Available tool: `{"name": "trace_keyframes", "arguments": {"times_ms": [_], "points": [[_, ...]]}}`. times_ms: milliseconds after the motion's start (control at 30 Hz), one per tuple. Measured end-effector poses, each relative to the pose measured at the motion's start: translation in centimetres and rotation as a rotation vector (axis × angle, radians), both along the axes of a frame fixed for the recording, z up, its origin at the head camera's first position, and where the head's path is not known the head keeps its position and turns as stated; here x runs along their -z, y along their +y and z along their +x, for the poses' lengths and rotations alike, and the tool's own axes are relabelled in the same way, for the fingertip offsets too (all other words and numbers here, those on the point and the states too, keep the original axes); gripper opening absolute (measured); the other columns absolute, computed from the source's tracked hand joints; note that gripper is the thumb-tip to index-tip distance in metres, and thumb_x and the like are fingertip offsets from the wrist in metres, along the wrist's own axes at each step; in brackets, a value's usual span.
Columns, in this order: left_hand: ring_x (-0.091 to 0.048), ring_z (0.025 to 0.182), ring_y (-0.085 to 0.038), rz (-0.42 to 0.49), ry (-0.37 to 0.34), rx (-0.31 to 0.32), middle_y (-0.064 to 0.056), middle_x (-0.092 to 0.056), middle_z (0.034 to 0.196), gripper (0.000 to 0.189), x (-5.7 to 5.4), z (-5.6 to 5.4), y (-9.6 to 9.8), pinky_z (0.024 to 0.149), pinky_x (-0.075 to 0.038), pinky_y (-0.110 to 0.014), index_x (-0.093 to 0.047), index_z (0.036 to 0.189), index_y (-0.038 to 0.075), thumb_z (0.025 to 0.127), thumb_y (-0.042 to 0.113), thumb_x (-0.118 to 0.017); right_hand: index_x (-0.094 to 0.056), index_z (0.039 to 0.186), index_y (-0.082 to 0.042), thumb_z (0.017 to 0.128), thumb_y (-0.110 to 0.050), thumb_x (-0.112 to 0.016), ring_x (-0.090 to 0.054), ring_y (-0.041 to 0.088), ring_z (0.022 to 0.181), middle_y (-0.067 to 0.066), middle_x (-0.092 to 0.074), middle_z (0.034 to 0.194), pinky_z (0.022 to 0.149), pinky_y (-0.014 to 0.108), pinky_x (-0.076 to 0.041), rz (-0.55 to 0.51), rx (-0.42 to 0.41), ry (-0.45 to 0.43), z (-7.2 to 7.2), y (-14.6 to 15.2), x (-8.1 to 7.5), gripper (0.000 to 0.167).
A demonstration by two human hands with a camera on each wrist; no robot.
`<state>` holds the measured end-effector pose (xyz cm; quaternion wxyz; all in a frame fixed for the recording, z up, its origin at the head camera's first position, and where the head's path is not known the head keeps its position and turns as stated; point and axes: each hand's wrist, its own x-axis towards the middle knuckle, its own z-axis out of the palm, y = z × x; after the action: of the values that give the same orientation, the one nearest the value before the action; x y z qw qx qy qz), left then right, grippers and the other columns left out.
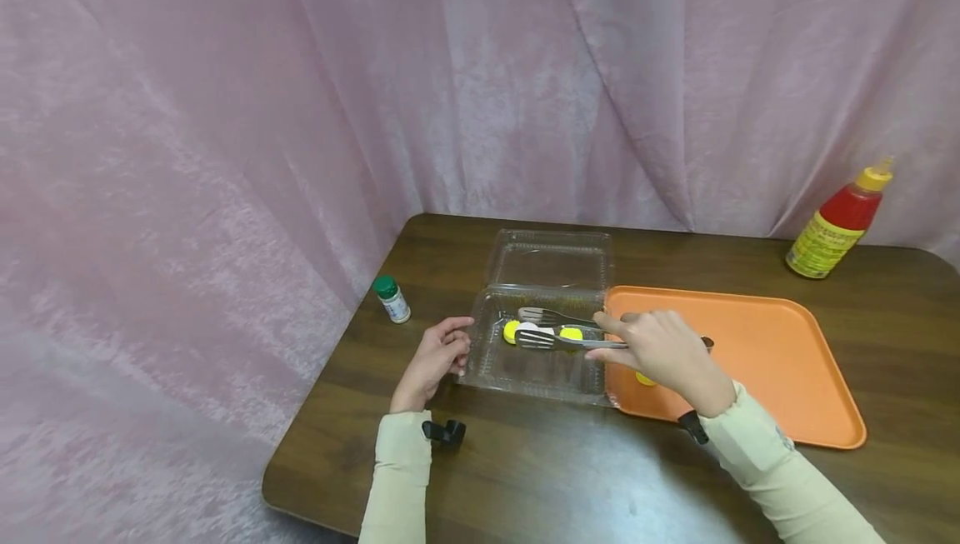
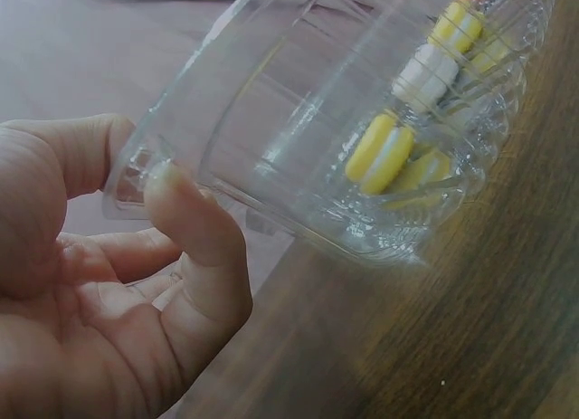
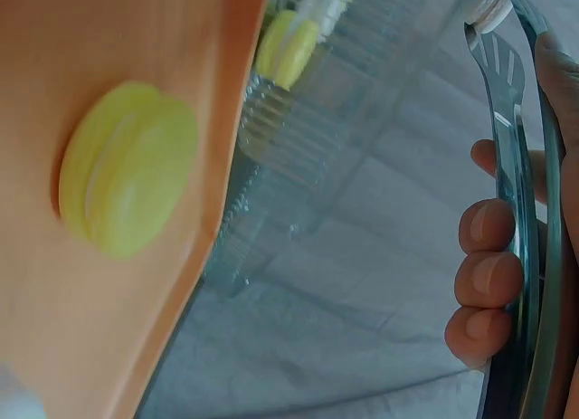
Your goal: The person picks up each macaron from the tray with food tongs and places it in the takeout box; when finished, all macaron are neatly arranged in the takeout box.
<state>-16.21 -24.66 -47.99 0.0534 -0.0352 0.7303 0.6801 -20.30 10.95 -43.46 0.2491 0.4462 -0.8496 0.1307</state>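
Observation:
My left hand pinches the near-left rim of a clear plastic clamshell box between thumb and forefinger. The box lies open, its lid folded back. Inside stand yellow macarons and a white macaron in a row. My right hand grips metal tongs, their slotted tips over the box. A whitish macaron shows between the tong tips in the right wrist view, partly cut off. On the orange tray sits a yellow macaron, mostly hidden by my hand in the head view.
A green-capped shaker stands left of the box. At the back right is a red sauce bottle with a yellow cap. The tray adjoins the box's right side. Pink curtains hang behind the brown table.

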Motion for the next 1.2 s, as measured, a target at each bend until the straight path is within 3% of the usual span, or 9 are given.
{"name": "trace_keyframes", "arguments": {"times_ms": [133, 400, 667, 900, 1133, 1200], "points": [[-0.047, 0.062, -0.013, 0.01, -0.011, 0.012, -0.003, -0.053, 0.083, 0.047, -0.1, 0.1, 0.1, 0.049, -0.043, -0.021, -0.051, 0.137, -0.007, 0.091, -0.007, -0.049, -0.073, 0.111, -0.01, 0.079, -0.049, -0.077, -0.021, 0.001, 0.04, -0.01, -0.037, 0.054, 0.037, 0.02, -0.017, 0.027, 0.007, -0.042, 0.1, -0.6, 0.4, 0.051], [-0.047, 0.062, -0.013, 0.016, -0.004, 0.007, -0.003, -0.052, 0.083, 0.046, -0.1, -0.1, 0.2, 0.049, -0.043, -0.022, -0.052, 0.137, -0.007, 0.091, -0.009, -0.05, -0.072, 0.112, -0.01, 0.084, -0.055, -0.072, -0.023, 0.004, 0.041, -0.011, -0.033, 0.051, 0.037, 0.023, -0.02, 0.09, 0.016, -0.092, -0.1, -2.1, 0.6, 0.053], [-0.046, 0.062, -0.013, 0.014, -0.012, 0.002, -0.003, -0.053, 0.083, 0.049, -0.3, -0.1, 0.1, 0.048, -0.043, -0.021, -0.05, 0.137, -0.009, 0.088, -0.01, -0.05, -0.062, 0.1, -0.014, 0.085, -0.056, -0.071, -0.016, 0.004, 0.044, -0.011, -0.024, 0.051, 0.039, 0.022, -0.015, 0.156, 0.01, -0.079, -0.3, -3.1, 1.2, 0.046], [-0.047, 0.061, -0.012, 0.008, -0.002, 0.001, -0.002, -0.053, 0.083, 0.048, -0.3, 0.1, 0.2, 0.048, -0.043, -0.02, -0.051, 0.136, -0.008, 0.088, -0.009, -0.049, -0.062, 0.099, -0.014, 0.085, -0.054, -0.073, -0.015, 0.005, 0.045, -0.011, -0.022, 0.051, 0.038, 0.022, -0.016, 0.196, 0.018, -0.134, -0.3, -3.9, 1.4, 0.044], [-0.048, 0.063, -0.015, 0.038, -0.028, 0.037, -0.006, -0.052, 0.084, 0.05, -3.3, 1.2, 0.7, 0.05, -0.045, -0.022, -0.047, 0.137, -0.014, 0.087, -0.012, -0.049, -0.069, 0.103, -0.012, 0.084, -0.054, -0.073, -0.018, 0.005, 0.044, -0.011, -0.024, 0.051, 0.035, 0.023, -0.021, 0.223, 0.015, -0.168, -0.5, -4.6, 1.2, 0.046], [-0.048, 0.063, -0.014, 0.039, -0.025, 0.039, -0.006, -0.053, 0.084, 0.05, -3.2, 1.2, 0.7, 0.05, -0.045, -0.022, -0.046, 0.137, -0.015, 0.087, -0.011, -0.049, -0.071, 0.103, -0.012, 0.084, -0.055, -0.073, -0.019, 0.005, 0.043, -0.01, -0.026, 0.05, 0.035, 0.023, -0.022, 0.228, 0.013, -0.168, -0.5, -4.8, 1.2, 0.047]]}}
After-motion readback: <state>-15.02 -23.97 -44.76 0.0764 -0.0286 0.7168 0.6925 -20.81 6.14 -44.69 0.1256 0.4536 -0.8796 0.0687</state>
